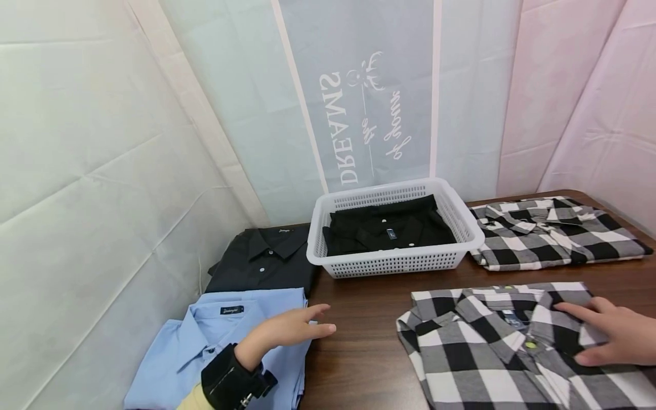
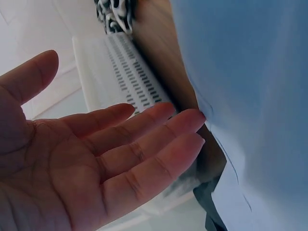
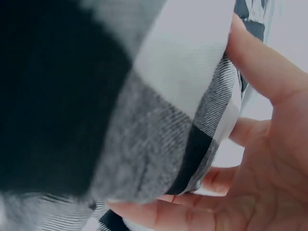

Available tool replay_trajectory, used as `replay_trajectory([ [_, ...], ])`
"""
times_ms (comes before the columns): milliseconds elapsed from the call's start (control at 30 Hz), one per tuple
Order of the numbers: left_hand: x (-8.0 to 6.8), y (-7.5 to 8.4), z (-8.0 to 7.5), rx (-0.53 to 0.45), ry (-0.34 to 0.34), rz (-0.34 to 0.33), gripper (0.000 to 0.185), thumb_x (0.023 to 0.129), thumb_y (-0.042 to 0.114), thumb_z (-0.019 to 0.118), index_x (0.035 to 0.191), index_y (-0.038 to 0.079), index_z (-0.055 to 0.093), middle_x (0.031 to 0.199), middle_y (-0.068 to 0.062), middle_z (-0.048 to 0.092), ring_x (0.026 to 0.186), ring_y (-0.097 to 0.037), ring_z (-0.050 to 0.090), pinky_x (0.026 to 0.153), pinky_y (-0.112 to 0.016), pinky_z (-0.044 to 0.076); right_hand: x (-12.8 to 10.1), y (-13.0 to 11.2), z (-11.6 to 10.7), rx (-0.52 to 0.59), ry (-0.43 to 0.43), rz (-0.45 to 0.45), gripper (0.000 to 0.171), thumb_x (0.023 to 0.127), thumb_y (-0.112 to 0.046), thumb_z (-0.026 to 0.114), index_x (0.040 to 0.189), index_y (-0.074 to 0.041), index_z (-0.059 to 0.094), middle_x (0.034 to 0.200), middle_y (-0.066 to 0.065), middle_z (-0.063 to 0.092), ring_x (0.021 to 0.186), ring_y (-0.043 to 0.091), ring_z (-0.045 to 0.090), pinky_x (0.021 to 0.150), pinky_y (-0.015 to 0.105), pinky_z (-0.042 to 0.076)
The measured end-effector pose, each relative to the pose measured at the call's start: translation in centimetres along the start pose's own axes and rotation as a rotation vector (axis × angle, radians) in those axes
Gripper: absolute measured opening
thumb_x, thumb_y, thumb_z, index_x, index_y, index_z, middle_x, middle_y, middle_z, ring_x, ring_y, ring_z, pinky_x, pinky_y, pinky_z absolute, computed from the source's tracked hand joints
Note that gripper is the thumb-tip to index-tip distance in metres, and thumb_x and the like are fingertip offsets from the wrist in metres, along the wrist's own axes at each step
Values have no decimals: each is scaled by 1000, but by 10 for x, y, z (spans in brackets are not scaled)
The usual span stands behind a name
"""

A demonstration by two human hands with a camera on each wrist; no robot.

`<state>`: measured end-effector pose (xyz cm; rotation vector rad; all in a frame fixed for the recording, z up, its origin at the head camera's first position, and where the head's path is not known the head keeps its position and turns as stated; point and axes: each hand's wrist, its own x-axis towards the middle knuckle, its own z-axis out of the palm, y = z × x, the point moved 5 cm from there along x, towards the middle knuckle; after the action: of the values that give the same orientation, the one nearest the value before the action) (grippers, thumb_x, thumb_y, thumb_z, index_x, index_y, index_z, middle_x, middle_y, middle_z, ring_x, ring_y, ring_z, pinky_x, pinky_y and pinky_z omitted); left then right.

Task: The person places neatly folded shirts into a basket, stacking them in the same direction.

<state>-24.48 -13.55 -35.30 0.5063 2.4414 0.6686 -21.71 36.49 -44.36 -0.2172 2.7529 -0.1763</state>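
The left hand [image 1: 287, 331] is slack, its grip empty; the right hand's [image 1: 615, 336] wide grip could unfold the nearer checked shirt [image 1: 492, 359] by lifting unevenly.

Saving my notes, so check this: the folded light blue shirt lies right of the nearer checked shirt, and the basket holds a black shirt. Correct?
Wrong side: the head view shows the light blue shirt left of the nearer checked shirt; the rest stands.

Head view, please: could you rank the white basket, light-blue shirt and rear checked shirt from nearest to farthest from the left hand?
1. Light-blue shirt, near left.
2. White basket, back centre.
3. Rear checked shirt, back right.
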Motion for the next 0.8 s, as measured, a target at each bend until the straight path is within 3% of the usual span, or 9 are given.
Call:
replay_trajectory([
  [200, 5, 10, 3, 52, 1, 13, 61, 91, 40, 53, 137, 2, 39, 134, -17, 46, 124, -30, 44, 97, -47, 38, 16, -71, -17, 65, -21, -103, 91, 70, -56, 68, 130, 5, 40, 98, 28, 43, 77, 35, 55, 60, 50, 45],
  [467, 18, 4, 15, 96, -33, -6, 61, 91, 38, 53, 138, 2, 38, 135, -15, 46, 124, -28, 44, 97, -43, 38, 38, -141, -29, -12, 37, -151, 93, 69, -64, 63, 132, 1, 42, 104, 29, 45, 79, 41, 53, 60, 50, 44],
  [667, 25, 0, 21, 98, -18, -33, 68, 89, 35, 57, 140, -3, 30, 137, -19, 42, 125, -30, 42, 98, -44, 38, 45, -165, -37, -18, 138, -172, 92, 69, -65, 62, 131, 0, 44, 104, 29, 45, 80, 42, 53, 57, 46, 44],
  [800, 23, 0, 21, -83, 25, -61, 77, 88, 28, 59, 143, -7, 16, 142, -26, 31, 124, -36, 41, 95, -48, 39, 39, -156, -48, 212, 123, -188, 82, 75, -55, 64, 132, 0, 43, 110, 34, 46, 65, 29, 56, 48, 41, 47],
])
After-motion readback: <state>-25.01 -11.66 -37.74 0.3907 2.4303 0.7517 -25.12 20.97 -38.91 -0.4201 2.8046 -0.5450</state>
